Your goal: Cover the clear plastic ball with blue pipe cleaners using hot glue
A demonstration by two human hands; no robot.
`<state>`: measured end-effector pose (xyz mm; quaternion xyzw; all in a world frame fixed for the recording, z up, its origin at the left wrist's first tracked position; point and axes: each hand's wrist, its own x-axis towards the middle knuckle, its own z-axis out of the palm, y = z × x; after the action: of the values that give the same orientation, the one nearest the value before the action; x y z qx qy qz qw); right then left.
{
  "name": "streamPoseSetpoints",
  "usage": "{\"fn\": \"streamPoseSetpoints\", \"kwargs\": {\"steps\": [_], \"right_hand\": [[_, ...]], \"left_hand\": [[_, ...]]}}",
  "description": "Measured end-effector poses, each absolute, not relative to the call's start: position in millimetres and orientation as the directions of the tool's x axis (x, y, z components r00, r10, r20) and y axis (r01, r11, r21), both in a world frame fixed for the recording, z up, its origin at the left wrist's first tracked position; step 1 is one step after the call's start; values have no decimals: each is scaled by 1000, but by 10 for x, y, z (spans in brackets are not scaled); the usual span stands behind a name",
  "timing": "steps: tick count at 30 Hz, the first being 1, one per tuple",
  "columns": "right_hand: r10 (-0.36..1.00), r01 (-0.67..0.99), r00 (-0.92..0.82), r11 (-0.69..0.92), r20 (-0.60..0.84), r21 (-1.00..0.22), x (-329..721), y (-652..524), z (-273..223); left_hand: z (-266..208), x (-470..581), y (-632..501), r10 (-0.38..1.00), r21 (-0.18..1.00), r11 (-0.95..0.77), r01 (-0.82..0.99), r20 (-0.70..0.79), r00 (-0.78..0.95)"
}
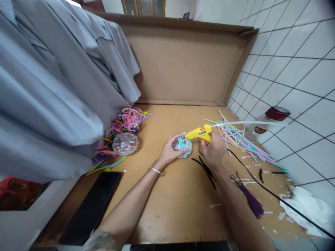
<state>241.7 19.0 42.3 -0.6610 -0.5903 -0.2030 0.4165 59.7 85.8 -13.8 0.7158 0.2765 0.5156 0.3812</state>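
Note:
My left hand [171,150] is closed around a clear, round ball-like piece [187,149] with pale filling and light blue strips on its top. In my right hand [214,148] is a yellow hot glue gun [200,133], gripped by its handle. Its nozzle points left and reaches the upper part of the round piece; whether it touches cannot be told. A long translucent glue stick [251,122] sticks out of the gun's back. Something reddish, perhaps scissors handles, shows partly beside my right fingers.
Pipe cleaners [235,134] lie at right, black ones [208,172] nearer. A purple tassel bundle [247,197], black cord [272,193] and white tissue [309,209] are at right. At left are a clear ball [125,143], curled pipe cleaners [129,120], a phone [91,207] and grey cloth [57,87].

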Motion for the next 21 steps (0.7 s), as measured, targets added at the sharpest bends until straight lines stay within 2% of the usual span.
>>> {"fn": "streamPoseSetpoints", "kwargs": {"steps": [6, 21], "right_hand": [[614, 960, 205, 25, 763, -278, 2430, 174, 433], [605, 953, 219, 36, 766, -301, 2402, 180, 439]], "left_hand": [[-142, 603, 861, 778, 821, -571, -11, 545, 314], [-143, 600, 861, 782, 824, -566, -4, 538, 315]]}}
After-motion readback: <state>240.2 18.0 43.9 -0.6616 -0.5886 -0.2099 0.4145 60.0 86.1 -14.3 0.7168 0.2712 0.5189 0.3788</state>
